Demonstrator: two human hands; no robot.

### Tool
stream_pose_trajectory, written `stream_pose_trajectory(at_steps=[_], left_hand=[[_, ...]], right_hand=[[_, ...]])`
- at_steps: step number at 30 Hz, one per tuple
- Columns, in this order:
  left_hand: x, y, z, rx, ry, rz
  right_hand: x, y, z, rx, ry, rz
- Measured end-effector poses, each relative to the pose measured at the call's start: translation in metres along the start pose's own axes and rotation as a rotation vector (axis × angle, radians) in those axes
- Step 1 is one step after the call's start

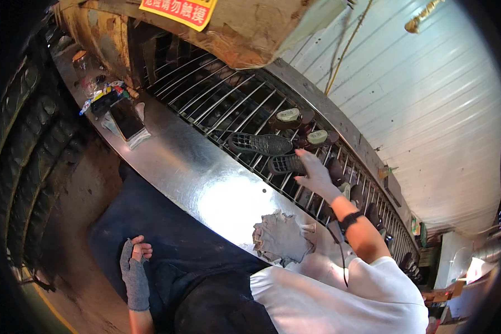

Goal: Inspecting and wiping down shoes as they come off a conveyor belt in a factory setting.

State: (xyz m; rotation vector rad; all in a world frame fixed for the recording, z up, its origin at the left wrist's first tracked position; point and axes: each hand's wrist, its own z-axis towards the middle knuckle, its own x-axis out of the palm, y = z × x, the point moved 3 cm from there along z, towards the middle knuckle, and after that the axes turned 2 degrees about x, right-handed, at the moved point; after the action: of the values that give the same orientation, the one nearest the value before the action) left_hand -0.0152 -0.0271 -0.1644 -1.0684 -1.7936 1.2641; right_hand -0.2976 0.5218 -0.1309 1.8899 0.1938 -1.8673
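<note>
My right hand reaches out over a wire rack, its fingers spread and resting on the end of a black shoe sole. A second black sole lies just beyond it on the rack. My left hand, in a grey fingerless glove, rests on my dark apron with the fingers curled and nothing in them. A black band circles my right wrist.
Shoes with pale insoles sit further along the rack. A stack of grey cut pieces lies on the shiny metal shelf. A phone and coloured packets lie at its far end.
</note>
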Motion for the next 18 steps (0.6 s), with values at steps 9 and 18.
stream_pose_trajectory(at_steps=[9,18], left_hand=[[0.041,-0.024,0.014,-0.155,0.094,-0.219],[0.045,-0.040,0.019,-0.085,-0.107,-0.419]], right_hand=[[-0.037,0.167,0.036,-0.336,-0.083,0.085],[0.012,-0.057,0.062,0.723,-0.521,1.031]])
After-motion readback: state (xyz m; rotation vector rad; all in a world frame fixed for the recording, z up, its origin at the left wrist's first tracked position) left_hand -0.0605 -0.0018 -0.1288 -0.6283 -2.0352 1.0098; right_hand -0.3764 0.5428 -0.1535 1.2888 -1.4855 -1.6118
